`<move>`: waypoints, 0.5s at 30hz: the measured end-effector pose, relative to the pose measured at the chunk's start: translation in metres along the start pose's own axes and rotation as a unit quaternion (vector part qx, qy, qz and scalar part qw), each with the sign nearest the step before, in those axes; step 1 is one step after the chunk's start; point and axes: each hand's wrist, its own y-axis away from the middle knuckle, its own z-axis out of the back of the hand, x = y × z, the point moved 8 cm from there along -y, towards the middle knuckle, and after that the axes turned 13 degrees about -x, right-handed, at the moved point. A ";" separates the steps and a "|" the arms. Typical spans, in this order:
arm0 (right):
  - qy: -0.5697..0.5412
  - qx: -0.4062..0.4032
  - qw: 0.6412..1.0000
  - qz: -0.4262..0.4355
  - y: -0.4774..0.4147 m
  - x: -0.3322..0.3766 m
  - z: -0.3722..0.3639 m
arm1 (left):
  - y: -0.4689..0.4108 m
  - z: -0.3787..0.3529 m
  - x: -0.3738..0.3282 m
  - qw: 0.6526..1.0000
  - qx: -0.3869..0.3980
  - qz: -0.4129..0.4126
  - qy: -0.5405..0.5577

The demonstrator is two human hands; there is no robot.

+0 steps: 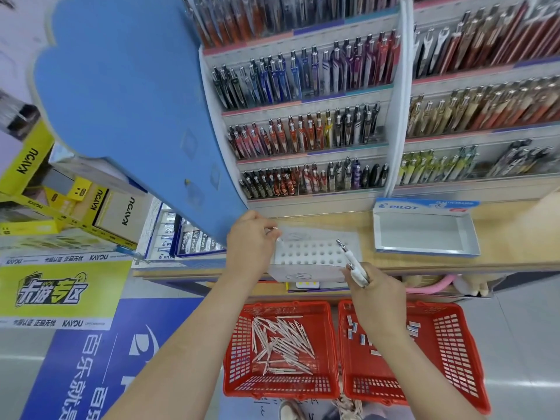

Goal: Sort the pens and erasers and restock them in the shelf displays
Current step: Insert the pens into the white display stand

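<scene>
The left hand (251, 237), at the centre of the frame, has its fingers curled together and pinches a single pen (274, 233). The pen's white end is at the upper left corner of the white pen holder (315, 268), which has rows of holes. To the right and lower, the right hand (377, 291) grips a small bundle of white pens (348, 256) between thumb and curled fingers, and their ends reach up-left over the holder. Below the hands stand two red baskets: the left basket (239, 344) holds loose pens (281, 341), and the right basket (448, 338) holds erasers (353, 327). An open Pilot box (424, 207) lies at the right on the counter (515, 237).
</scene>
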 end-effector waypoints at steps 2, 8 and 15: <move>0.006 -0.006 1.000 0.002 0.000 0.000 0.000 | -0.002 -0.002 -0.001 1.000 -0.002 0.001 -0.001; -0.052 0.041 0.993 -0.097 -0.002 0.001 0.003 | -0.002 -0.002 -0.003 1.000 0.002 -0.011 -0.023; -0.401 0.118 0.820 -0.390 0.020 0.023 0.018 | 0.000 0.010 0.000 0.999 -0.009 -0.030 0.021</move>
